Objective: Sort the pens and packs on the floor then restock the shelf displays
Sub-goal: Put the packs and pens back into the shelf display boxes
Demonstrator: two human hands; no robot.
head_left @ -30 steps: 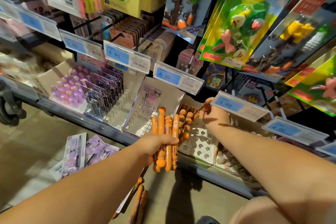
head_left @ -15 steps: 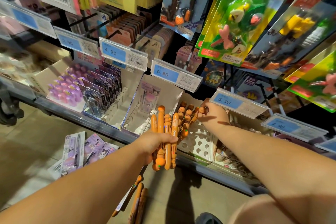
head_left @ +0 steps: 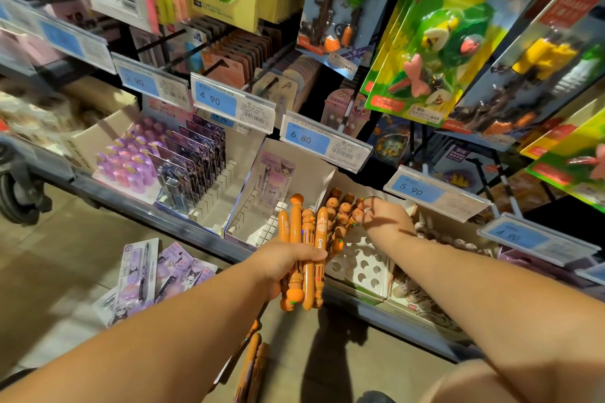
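Note:
My left hand (head_left: 288,260) grips a bundle of orange pens (head_left: 302,239) upright in front of the bottom shelf. My right hand (head_left: 386,216) reaches into the white holed pen display box (head_left: 360,268) and pinches the top of one orange pen (head_left: 358,206) among the pens standing there. More orange pens (head_left: 250,360) lie on the floor below my left arm. Purple pen packs (head_left: 154,275) lie on the floor to the left. One purple pack (head_left: 276,173) stands in the slotted white box (head_left: 252,219) left of the orange pens.
The shelf edge (head_left: 183,222) runs diagonally across the view. Price tags (head_left: 324,141) hang above the boxes. Purple erasers (head_left: 131,160) and dark card packs (head_left: 193,157) fill the left boxes. Eraser blister packs (head_left: 435,42) hang on hooks overhead. A trolley wheel (head_left: 16,193) sits far left.
My right hand has shifted slightly left along the row of standing orange pens. My left hand keeps holding the bundle in the same place.

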